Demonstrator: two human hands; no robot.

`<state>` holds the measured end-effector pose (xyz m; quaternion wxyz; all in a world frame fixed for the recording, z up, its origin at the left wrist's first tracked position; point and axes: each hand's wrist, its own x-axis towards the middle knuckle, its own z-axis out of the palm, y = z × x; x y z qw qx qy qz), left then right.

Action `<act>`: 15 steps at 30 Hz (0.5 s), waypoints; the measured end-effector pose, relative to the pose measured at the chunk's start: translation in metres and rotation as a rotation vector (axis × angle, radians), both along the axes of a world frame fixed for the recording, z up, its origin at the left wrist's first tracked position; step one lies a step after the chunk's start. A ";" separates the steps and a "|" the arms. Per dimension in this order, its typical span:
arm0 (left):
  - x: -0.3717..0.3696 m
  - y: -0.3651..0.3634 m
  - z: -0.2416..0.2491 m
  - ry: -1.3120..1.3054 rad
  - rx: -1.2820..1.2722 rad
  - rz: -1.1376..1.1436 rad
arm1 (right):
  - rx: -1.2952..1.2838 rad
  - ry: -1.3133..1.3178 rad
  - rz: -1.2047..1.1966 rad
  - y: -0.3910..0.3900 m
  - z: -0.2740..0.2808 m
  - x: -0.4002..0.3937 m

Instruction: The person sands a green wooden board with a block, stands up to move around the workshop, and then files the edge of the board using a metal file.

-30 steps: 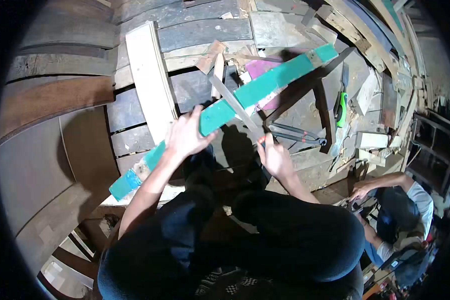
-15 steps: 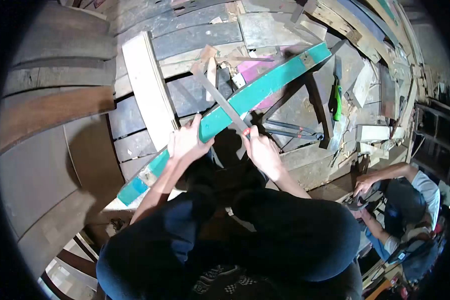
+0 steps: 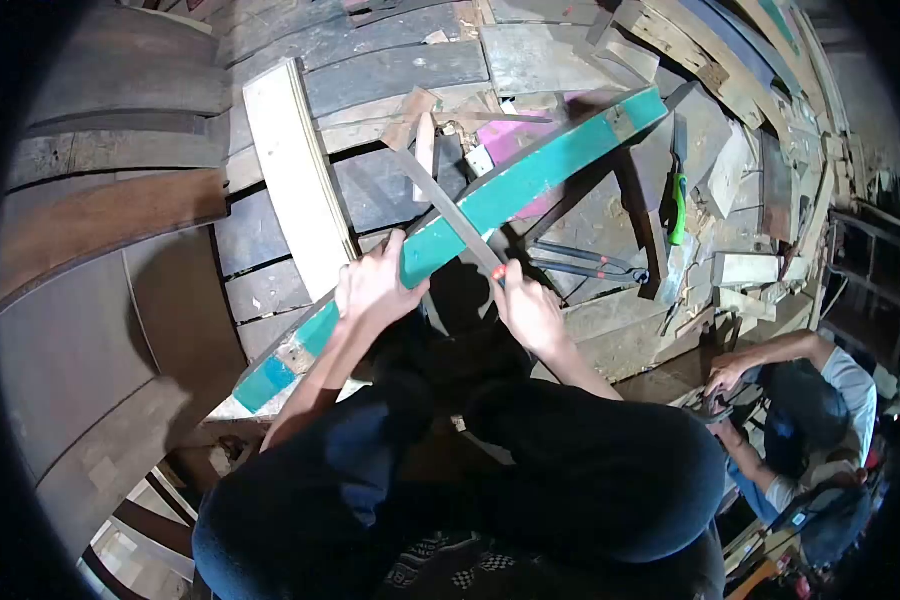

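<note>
My left hand [image 3: 372, 288] grips a long green-painted wooden plank [image 3: 530, 175] near its middle; the plank slants from lower left to upper right over a floor of boards. My right hand [image 3: 526, 308] is closed on the handle of a long flat metal file [image 3: 444, 207], whose blade lies across the plank's edge and points up to the left. My knees in dark trousers fill the lower part of the view.
A pale plank [image 3: 295, 175] lies left of my hands. Black pincers [image 3: 582, 262] and a green-handled tool [image 3: 678, 205] rest among wood offcuts to the right. Another person [image 3: 800, 390] crouches at the lower right, hands busy with something.
The file has slid up and to the left across the plank, and my right hand has followed it. The plank's far end has tipped slightly higher.
</note>
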<state>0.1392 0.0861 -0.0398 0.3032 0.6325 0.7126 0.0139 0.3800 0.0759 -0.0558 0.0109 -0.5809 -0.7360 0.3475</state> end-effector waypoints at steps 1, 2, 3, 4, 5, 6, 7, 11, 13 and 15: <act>-0.002 -0.004 -0.010 -0.002 0.038 -0.013 | 0.009 0.003 0.001 -0.006 0.001 0.003; -0.006 -0.007 -0.016 0.000 0.076 -0.024 | -0.082 -0.032 -0.032 -0.022 -0.006 0.018; -0.005 -0.006 -0.011 0.003 0.059 -0.020 | -0.047 -0.066 -0.034 -0.046 -0.014 0.034; -0.004 -0.008 -0.013 0.029 0.089 -0.031 | -0.012 -0.103 -0.036 -0.062 -0.018 0.044; -0.004 -0.007 -0.013 0.022 0.072 -0.026 | -0.032 -0.142 -0.041 -0.066 -0.016 0.045; -0.005 -0.005 -0.014 0.013 0.054 -0.028 | -0.052 -0.182 -0.053 -0.070 -0.014 0.046; -0.005 -0.005 -0.017 0.017 0.066 -0.027 | -0.071 -0.222 -0.064 -0.071 -0.010 0.045; -0.005 -0.006 -0.016 0.036 0.083 -0.034 | 0.096 -0.018 -0.005 -0.026 -0.017 0.015; -0.004 -0.007 -0.017 0.020 0.072 -0.020 | 0.048 -0.013 0.009 0.000 -0.002 -0.002; -0.002 -0.010 -0.015 0.020 0.072 -0.019 | 0.074 0.024 -0.009 -0.009 -0.013 0.007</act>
